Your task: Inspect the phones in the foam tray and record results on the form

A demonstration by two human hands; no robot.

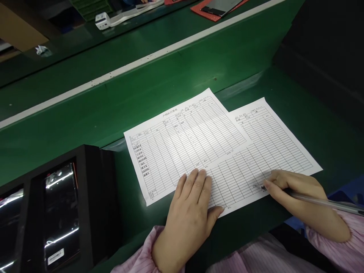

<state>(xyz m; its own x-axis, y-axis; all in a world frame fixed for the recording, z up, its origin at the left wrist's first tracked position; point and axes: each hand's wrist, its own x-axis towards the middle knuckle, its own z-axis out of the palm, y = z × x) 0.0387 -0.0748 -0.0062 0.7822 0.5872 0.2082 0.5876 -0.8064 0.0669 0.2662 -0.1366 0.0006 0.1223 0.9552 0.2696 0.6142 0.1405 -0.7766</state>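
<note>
Two printed table forms overlap on the green bench. The upper form (182,140) has handwriting down its left column and in its header rows. Beneath it, the lower form (273,140) sticks out to the right and toward me. My left hand (190,204) lies flat with fingers stretched across the near edges of both sheets. Between thumb and fingers, my right hand (298,193) grips a pen (327,203), its tip at the bottom right of the lower form beside some written figures. The pen's barrel slants back over the hand to the right.
On the left stands a black foam tray (104,204) holding dark glossy screen panels (61,212). A green ledge (170,72) with a pale edge runs behind the forms. Beyond it lie a white plug-like block (102,21) and a panel on red wrap (218,7).
</note>
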